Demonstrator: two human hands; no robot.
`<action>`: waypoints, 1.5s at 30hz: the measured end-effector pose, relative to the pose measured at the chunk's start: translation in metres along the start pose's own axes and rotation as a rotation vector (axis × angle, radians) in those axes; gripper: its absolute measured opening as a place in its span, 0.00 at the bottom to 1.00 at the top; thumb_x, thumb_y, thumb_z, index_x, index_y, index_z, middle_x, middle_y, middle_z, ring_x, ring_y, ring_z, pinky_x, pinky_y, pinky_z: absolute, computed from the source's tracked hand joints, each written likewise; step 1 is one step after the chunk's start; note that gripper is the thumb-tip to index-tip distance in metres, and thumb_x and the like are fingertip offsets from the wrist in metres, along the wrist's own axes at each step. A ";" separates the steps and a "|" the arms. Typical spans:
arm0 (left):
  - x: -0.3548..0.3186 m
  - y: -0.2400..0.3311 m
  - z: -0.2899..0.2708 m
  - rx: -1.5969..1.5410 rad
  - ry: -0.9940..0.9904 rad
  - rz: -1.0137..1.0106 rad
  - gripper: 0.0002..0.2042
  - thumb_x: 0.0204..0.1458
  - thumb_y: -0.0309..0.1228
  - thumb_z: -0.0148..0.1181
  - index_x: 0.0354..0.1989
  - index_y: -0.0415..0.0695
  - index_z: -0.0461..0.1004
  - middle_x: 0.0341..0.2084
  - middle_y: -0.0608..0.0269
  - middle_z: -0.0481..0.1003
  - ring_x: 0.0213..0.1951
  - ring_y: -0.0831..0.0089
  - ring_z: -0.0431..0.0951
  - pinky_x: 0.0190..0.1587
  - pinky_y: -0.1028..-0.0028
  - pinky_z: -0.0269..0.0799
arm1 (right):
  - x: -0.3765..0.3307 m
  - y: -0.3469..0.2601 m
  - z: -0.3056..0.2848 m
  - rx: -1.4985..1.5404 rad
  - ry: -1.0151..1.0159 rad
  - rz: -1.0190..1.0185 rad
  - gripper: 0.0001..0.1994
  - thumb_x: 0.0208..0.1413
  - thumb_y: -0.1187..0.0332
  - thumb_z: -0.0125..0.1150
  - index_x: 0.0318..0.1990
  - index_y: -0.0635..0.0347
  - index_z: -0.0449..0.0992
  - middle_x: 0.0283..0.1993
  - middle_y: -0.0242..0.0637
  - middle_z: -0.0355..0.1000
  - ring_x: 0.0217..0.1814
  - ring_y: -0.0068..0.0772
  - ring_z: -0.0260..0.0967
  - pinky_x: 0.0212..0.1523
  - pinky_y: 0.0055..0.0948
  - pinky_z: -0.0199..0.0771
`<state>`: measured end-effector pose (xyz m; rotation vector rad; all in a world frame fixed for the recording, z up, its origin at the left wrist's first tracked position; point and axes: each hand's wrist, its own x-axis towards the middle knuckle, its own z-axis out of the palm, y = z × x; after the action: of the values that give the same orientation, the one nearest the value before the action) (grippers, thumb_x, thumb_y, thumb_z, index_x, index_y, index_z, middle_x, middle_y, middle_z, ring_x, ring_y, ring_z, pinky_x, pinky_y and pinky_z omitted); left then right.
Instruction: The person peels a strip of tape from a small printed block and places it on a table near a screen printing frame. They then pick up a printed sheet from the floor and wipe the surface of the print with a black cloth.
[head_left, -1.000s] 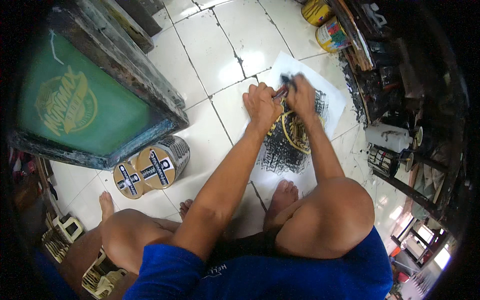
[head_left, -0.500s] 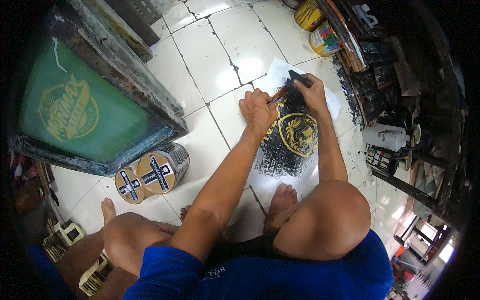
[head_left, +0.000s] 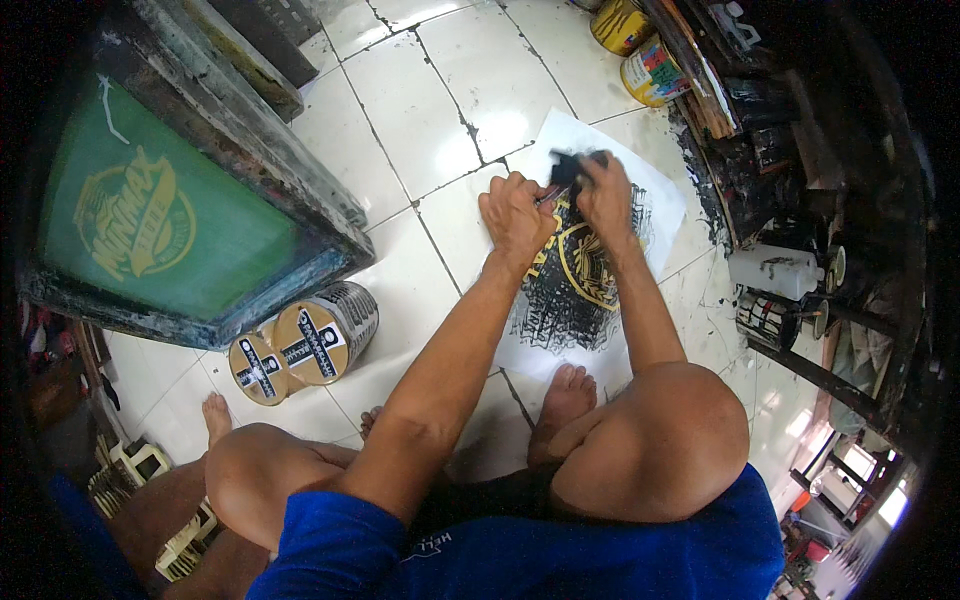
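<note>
I squat on a tiled floor over a white sheet (head_left: 660,185) that carries a black and yellow printed design (head_left: 575,285). My right hand (head_left: 608,195) is closed on a dark, ink-black object (head_left: 570,165) held just above the top of the design. My left hand (head_left: 515,215) rests with curled fingers on the sheet's left edge, close beside the right hand. A thin pinkish stick (head_left: 548,195) shows at its fingertips. My bare feet (head_left: 565,395) stand on the sheet's near edge.
A large wooden frame with a green printing screen (head_left: 170,220) leans at the left. Two tins (head_left: 300,345) lie on their sides below it. Paint cans (head_left: 650,70) stand at the far right, next to ink-stained wooden racks (head_left: 760,150) and a white bottle (head_left: 775,270).
My right hand lifted the dark object toward the sheet's far side, then drew it back a little over the top of the design. My left hand stayed at the sheet's left edge.
</note>
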<state>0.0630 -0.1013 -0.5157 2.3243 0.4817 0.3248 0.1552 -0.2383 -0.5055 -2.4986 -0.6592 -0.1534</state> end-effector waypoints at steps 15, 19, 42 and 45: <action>0.006 -0.003 0.001 -0.006 -0.006 -0.024 0.08 0.38 0.33 0.72 0.26 0.47 0.81 0.31 0.67 0.75 0.42 0.62 0.71 0.44 0.61 0.62 | -0.007 -0.017 0.006 -0.020 -0.084 -0.158 0.10 0.45 0.77 0.60 0.38 0.62 0.78 0.43 0.51 0.72 0.45 0.57 0.68 0.46 0.50 0.71; 0.001 -0.004 0.001 -0.001 0.038 0.026 0.08 0.37 0.32 0.73 0.26 0.48 0.81 0.31 0.68 0.75 0.42 0.63 0.71 0.43 0.61 0.62 | -0.007 -0.013 0.018 0.061 0.018 -0.083 0.08 0.46 0.77 0.60 0.36 0.63 0.77 0.41 0.55 0.71 0.44 0.59 0.69 0.43 0.52 0.71; 0.004 -0.005 0.000 0.002 -0.014 -0.045 0.07 0.37 0.31 0.72 0.26 0.47 0.82 0.32 0.67 0.75 0.43 0.62 0.71 0.45 0.61 0.62 | -0.026 -0.017 0.020 0.149 -0.086 -0.090 0.12 0.44 0.72 0.63 0.39 0.64 0.77 0.38 0.57 0.72 0.43 0.62 0.69 0.44 0.52 0.70; -0.002 -0.001 0.005 -0.021 -0.008 -0.029 0.07 0.38 0.31 0.72 0.26 0.48 0.82 0.32 0.68 0.75 0.43 0.62 0.71 0.45 0.61 0.61 | -0.002 0.001 0.015 0.002 -0.103 0.051 0.12 0.44 0.72 0.64 0.38 0.66 0.77 0.38 0.56 0.72 0.44 0.62 0.69 0.45 0.52 0.70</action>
<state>0.0626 -0.1044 -0.5196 2.2957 0.5054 0.3055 0.1533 -0.2315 -0.5194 -2.5323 -0.6358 -0.0053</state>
